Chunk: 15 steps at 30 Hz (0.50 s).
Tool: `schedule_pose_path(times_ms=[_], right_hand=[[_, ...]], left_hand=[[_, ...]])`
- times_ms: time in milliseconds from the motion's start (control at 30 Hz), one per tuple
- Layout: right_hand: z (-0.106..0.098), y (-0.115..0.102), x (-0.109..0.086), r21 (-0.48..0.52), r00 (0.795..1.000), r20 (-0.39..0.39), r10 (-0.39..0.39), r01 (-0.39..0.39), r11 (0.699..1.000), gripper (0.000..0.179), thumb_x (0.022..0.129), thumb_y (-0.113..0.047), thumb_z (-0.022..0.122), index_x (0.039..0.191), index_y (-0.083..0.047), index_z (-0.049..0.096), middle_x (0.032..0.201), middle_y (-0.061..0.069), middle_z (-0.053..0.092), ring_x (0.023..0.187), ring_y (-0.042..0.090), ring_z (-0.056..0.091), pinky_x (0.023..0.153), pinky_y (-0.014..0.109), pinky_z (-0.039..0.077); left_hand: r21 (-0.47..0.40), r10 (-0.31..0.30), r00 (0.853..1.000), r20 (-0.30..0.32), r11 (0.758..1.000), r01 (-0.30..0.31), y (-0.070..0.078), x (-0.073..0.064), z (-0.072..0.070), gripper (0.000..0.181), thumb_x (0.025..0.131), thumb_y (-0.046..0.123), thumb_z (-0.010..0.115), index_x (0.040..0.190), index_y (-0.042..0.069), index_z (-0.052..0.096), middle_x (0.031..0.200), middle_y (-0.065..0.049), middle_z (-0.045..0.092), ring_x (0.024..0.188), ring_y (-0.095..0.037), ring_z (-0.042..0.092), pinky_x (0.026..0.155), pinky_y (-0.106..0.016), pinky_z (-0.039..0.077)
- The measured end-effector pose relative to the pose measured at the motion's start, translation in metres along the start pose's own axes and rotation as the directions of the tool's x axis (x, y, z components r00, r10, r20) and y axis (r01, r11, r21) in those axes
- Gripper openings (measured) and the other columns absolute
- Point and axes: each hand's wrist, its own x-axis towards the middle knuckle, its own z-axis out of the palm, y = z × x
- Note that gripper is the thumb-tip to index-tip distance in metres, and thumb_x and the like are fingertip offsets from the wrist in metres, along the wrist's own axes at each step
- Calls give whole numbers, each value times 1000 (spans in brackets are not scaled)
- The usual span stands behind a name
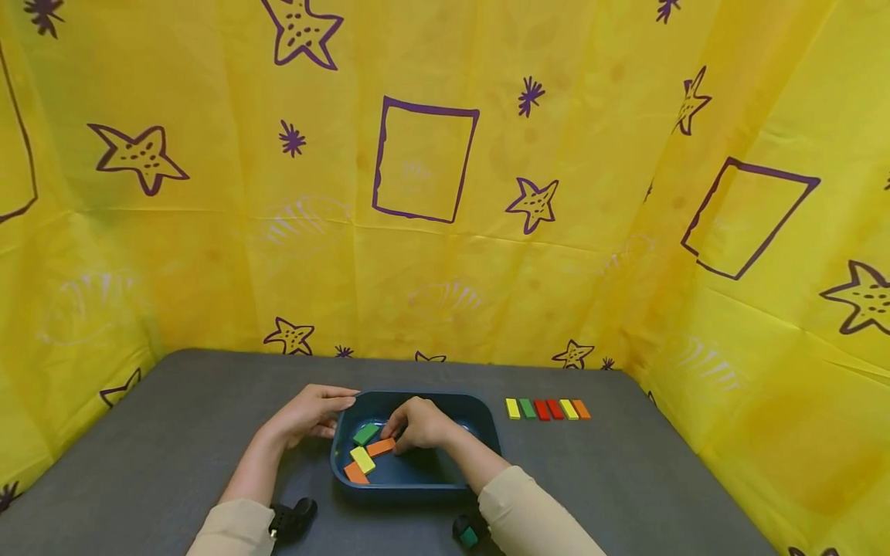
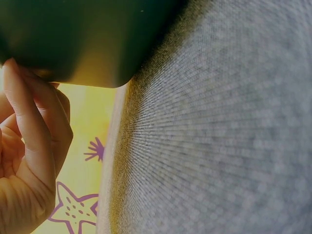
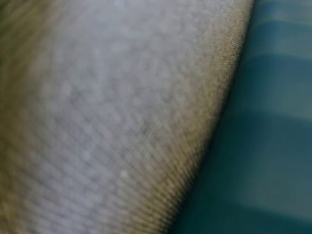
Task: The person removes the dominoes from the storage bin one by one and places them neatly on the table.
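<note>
A dark blue rectangular tray point(image 1: 417, 488) stands on the table in the head view. My left hand point(image 1: 313, 413) holds its left rim; in the left wrist view the curled fingers point(image 2: 34, 122) meet the tray's wall point(image 2: 92, 48). Inside the tray, my right hand point(image 1: 422, 425) pinches the right end of an orange block point(image 1: 379, 447) between thumb and fingers. Around it lie a green block point(image 1: 366, 434), a yellow block point(image 1: 362, 460) and a second orange block point(image 1: 356, 472). The right wrist view shows the tray's wall point(image 3: 263, 146) blurred, without the hand.
To the right of the tray, a row of small blocks point(image 1: 548, 409) in yellow, green, red and orange lies on the grey table point(image 1: 626, 479). Yellow patterned cloth point(image 1: 431, 309) hangs behind the table and along both sides.
</note>
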Motion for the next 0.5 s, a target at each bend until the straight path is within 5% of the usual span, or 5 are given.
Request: schedule_pose_path(times_ms=[267,500], right_hand=[[-5,0,-2,-15,999,41,-13,13,1000,15,76,-5,82,88,-13,80,80,-2,74,64,2,57,59,17,49],[-13,3,-6,14,998,-14,-57,57,998,15,76,-8,81,90,-11,80,85,2,77,69,1,60,63,16,51]], left_hand=[[0,-10,1000,-9,1000,10,1,0,1,54,100,29,58,143,-2,49,105,-9,68,63,-9,59,62,-22,56],[-3,-21,999,-30,1000,21,1,0,2,52,100,28,58,142,-1,51,104,-9,68,63,-9,59,61,-22,56]])
